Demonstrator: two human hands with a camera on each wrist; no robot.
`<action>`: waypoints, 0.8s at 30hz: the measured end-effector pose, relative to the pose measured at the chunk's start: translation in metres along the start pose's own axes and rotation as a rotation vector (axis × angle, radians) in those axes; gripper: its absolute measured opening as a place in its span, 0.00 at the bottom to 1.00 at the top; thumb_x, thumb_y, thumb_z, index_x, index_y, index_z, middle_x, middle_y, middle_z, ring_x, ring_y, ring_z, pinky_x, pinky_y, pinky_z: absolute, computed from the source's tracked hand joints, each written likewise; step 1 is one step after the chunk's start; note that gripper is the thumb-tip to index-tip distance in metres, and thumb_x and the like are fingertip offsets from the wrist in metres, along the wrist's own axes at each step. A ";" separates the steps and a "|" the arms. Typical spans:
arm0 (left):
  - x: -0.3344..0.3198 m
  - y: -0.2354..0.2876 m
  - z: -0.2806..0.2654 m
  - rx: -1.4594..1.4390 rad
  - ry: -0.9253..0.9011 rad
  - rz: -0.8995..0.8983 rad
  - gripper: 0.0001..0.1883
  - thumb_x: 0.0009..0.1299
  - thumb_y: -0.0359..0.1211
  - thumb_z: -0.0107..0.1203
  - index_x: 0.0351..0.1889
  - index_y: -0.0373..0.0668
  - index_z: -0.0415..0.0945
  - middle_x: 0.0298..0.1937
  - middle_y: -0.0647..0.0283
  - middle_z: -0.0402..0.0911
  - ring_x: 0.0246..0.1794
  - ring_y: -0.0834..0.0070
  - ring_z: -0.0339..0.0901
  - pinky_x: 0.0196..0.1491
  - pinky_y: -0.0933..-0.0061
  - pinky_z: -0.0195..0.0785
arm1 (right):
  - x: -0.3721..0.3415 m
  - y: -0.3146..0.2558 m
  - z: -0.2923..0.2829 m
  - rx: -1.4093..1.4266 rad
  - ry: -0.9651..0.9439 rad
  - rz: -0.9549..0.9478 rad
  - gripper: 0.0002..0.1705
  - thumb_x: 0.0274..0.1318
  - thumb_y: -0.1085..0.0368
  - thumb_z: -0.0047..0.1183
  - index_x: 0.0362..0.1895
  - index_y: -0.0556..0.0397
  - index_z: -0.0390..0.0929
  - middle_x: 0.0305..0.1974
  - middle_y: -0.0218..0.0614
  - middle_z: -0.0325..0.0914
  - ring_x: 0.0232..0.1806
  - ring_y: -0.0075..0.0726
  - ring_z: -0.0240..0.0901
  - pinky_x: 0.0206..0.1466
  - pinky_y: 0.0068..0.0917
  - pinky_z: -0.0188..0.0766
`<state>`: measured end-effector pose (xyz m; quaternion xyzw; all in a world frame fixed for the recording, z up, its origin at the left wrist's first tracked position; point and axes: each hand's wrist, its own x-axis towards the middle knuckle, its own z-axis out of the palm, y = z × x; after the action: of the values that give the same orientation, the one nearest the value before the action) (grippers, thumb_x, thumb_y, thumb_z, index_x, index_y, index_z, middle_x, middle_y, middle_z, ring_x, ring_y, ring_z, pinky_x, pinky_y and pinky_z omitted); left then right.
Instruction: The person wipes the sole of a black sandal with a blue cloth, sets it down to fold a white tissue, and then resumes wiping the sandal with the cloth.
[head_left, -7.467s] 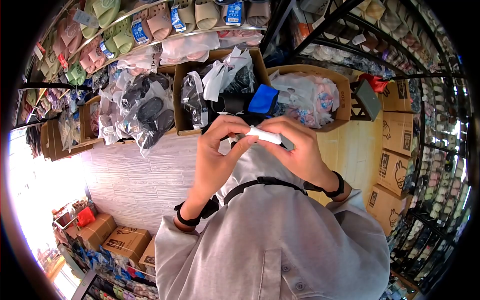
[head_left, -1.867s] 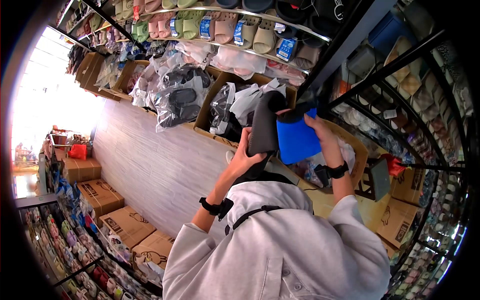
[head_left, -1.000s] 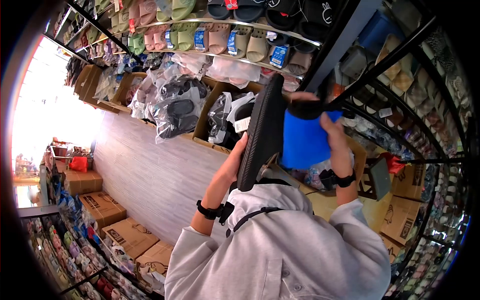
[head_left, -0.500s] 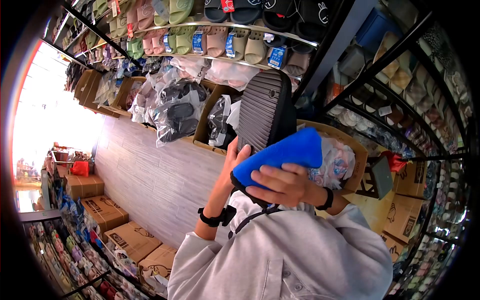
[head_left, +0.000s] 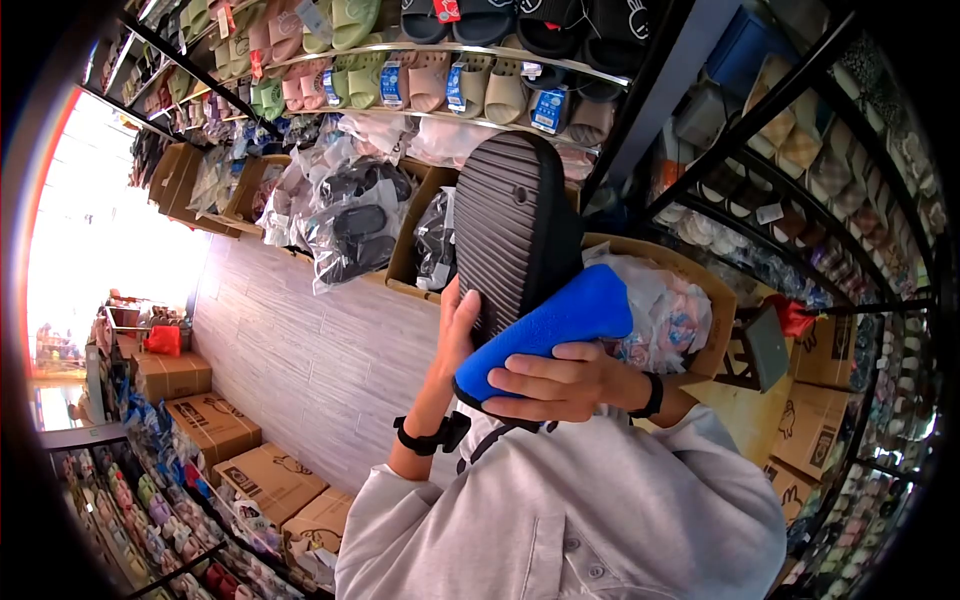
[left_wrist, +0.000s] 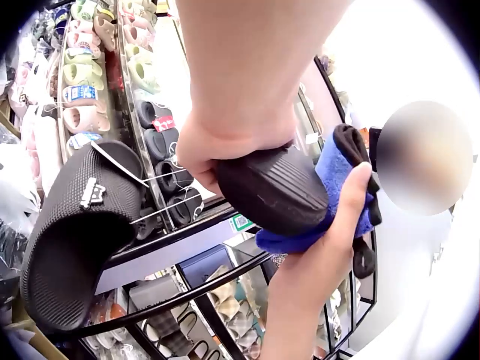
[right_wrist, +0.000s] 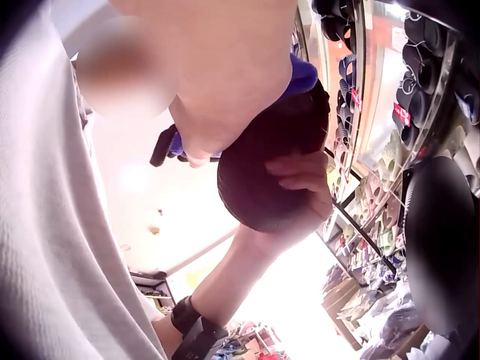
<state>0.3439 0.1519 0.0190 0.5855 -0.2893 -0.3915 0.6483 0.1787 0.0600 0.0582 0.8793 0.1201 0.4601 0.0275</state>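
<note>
My left hand (head_left: 456, 325) grips a black slipper (head_left: 505, 215) near its lower end, its ridged sole turned up toward the head view. My right hand (head_left: 560, 383) holds a blue cloth (head_left: 550, 320) with black edging across that lower end. In the left wrist view the cloth (left_wrist: 341, 169) wraps the rounded black end (left_wrist: 274, 191), and the right hand's thumb (left_wrist: 352, 195) presses its near side. To the left there shows a textured black slipper upper (left_wrist: 112, 180) with a white emblem and thin white strings. The right wrist view shows left-hand fingers (right_wrist: 296, 171) curled over the dark end.
Ahead, an open carton (head_left: 403, 262) holds bagged black slippers, and another carton (head_left: 715, 345) holds bagged pink ones. Slippers line the shelf (head_left: 440, 110) behind them. A black rack (head_left: 790, 190) stands at the right. Taped cartons (head_left: 265, 485) sit along the floor at lower left.
The slipper has turned from edge-on to sole-up. The right hand has brought the blue cloth left and down across the slipper's lower end. The small white thing held much earlier is out of the hands.
</note>
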 end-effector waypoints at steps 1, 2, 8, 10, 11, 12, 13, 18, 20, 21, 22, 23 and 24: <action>0.000 -0.017 -0.012 -0.376 -0.138 -0.180 0.34 0.80 0.55 0.34 0.72 0.38 0.59 0.68 0.51 0.69 0.67 0.63 0.69 0.71 0.59 0.60 | -0.002 0.002 -0.004 -0.001 0.001 0.005 0.20 0.67 0.54 0.49 0.61 0.32 0.79 0.63 0.26 0.77 0.65 0.28 0.70 0.73 0.33 0.49; 0.001 -0.035 -0.022 -0.752 -0.275 -0.361 0.37 0.80 0.59 0.33 0.74 0.38 0.56 0.70 0.51 0.68 0.70 0.61 0.67 0.73 0.58 0.58 | -0.004 0.005 -0.010 0.038 0.022 0.095 0.19 0.65 0.55 0.51 0.60 0.33 0.80 0.62 0.27 0.78 0.66 0.29 0.70 0.74 0.35 0.49; 0.008 -0.019 -0.011 -0.819 -0.392 -0.167 0.30 0.79 0.57 0.39 0.61 0.40 0.71 0.54 0.59 0.81 0.49 0.71 0.82 0.51 0.69 0.78 | -0.008 0.035 -0.015 0.247 0.429 0.620 0.25 0.60 0.57 0.61 0.57 0.58 0.76 0.57 0.54 0.78 0.59 0.55 0.76 0.64 0.49 0.68; 0.012 -0.022 -0.015 -0.636 -0.275 -0.131 0.32 0.79 0.57 0.38 0.64 0.39 0.68 0.57 0.57 0.80 0.52 0.69 0.82 0.53 0.68 0.78 | -0.010 0.034 -0.023 0.403 0.455 0.900 0.30 0.65 0.52 0.56 0.58 0.67 0.74 0.57 0.53 0.79 0.59 0.49 0.76 0.65 0.39 0.67; 0.014 -0.025 -0.017 -0.454 -0.162 -0.093 0.34 0.79 0.58 0.37 0.68 0.39 0.66 0.61 0.55 0.79 0.55 0.67 0.81 0.55 0.67 0.78 | -0.016 0.034 -0.021 0.434 0.478 1.003 0.31 0.66 0.51 0.55 0.59 0.67 0.74 0.57 0.51 0.79 0.59 0.45 0.76 0.65 0.37 0.67; 0.014 -0.028 -0.020 -0.454 -0.159 -0.092 0.34 0.79 0.58 0.37 0.68 0.39 0.66 0.61 0.55 0.79 0.55 0.67 0.81 0.55 0.67 0.78 | -0.022 0.034 -0.018 0.466 0.499 1.106 0.32 0.67 0.50 0.54 0.60 0.67 0.74 0.56 0.49 0.79 0.58 0.42 0.76 0.64 0.35 0.67; 0.014 -0.031 -0.024 -0.536 -0.158 -0.106 0.33 0.79 0.56 0.39 0.68 0.38 0.66 0.60 0.55 0.79 0.55 0.67 0.81 0.55 0.66 0.78 | -0.026 0.035 -0.017 0.526 0.534 1.178 0.31 0.67 0.51 0.54 0.60 0.67 0.74 0.56 0.45 0.80 0.57 0.36 0.75 0.64 0.33 0.67; 0.013 -0.032 -0.025 -0.579 -0.090 -0.124 0.32 0.79 0.54 0.39 0.68 0.38 0.66 0.60 0.55 0.79 0.55 0.66 0.81 0.56 0.65 0.78 | -0.031 0.034 -0.022 0.516 0.459 1.238 0.28 0.67 0.54 0.56 0.59 0.67 0.75 0.55 0.43 0.80 0.56 0.36 0.75 0.63 0.31 0.68; 0.014 -0.031 -0.024 -0.607 -0.119 -0.129 0.31 0.79 0.54 0.40 0.68 0.38 0.66 0.60 0.55 0.80 0.54 0.66 0.81 0.55 0.65 0.78 | -0.035 0.031 -0.021 0.479 0.437 1.228 0.27 0.65 0.57 0.57 0.58 0.66 0.76 0.54 0.44 0.80 0.55 0.36 0.76 0.62 0.31 0.68; 0.015 -0.030 -0.024 -0.635 -0.149 -0.134 0.31 0.79 0.53 0.40 0.67 0.37 0.66 0.59 0.54 0.80 0.54 0.66 0.82 0.55 0.65 0.78 | -0.033 0.031 -0.022 0.479 0.437 1.229 0.27 0.65 0.57 0.57 0.58 0.66 0.76 0.54 0.44 0.80 0.55 0.36 0.76 0.62 0.31 0.68; 0.015 -0.030 -0.024 -0.634 -0.150 -0.135 0.31 0.79 0.53 0.40 0.67 0.37 0.66 0.59 0.54 0.80 0.54 0.66 0.82 0.55 0.65 0.78 | -0.031 0.032 -0.025 0.454 0.387 1.173 0.26 0.64 0.58 0.57 0.58 0.66 0.76 0.53 0.45 0.80 0.54 0.37 0.76 0.61 0.31 0.69; 0.016 -0.031 -0.024 -0.618 -0.160 -0.128 0.31 0.79 0.52 0.40 0.67 0.37 0.66 0.59 0.54 0.80 0.54 0.66 0.82 0.55 0.65 0.78 | -0.029 0.032 -0.027 0.428 0.337 1.116 0.25 0.62 0.60 0.58 0.58 0.66 0.76 0.52 0.46 0.80 0.53 0.38 0.77 0.60 0.31 0.69; 0.017 -0.031 -0.024 -0.601 -0.169 -0.121 0.30 0.79 0.52 0.40 0.67 0.37 0.66 0.58 0.54 0.81 0.53 0.66 0.82 0.55 0.64 0.78 | -0.029 0.032 -0.026 0.427 0.338 1.118 0.25 0.62 0.60 0.58 0.58 0.66 0.76 0.52 0.46 0.80 0.53 0.38 0.77 0.60 0.31 0.69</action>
<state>0.3674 0.1496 -0.0165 0.3492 -0.1783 -0.5446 0.7414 0.1472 0.0201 0.0551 0.7105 -0.2664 0.5035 -0.4132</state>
